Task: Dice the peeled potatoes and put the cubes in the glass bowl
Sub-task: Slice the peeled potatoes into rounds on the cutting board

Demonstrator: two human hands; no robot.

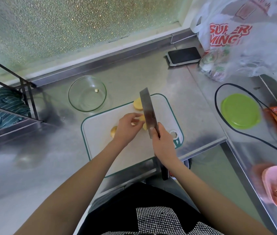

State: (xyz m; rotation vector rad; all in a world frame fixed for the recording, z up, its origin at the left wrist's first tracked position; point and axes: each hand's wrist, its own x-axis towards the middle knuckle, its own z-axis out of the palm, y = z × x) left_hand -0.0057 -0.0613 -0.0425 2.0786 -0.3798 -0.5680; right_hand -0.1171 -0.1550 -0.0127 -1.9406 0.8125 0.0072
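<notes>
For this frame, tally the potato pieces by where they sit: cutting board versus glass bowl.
On the cutting board: 3 (large potato piece, small piece, pieces under the left hand, counted as one cluster)
In the glass bowl: 1 (cube)
Total: 4

Potato pieces (142, 122) half hidden behind left hand (127, 128) and cleaver (148, 114).

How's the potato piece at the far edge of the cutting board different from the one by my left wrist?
The far potato piece is larger, pale yellow, and partly hidden behind the cleaver. The near potato piece is smaller, browner, and lies beside the left hand. Both rest on the cutting board, uncut.
</notes>
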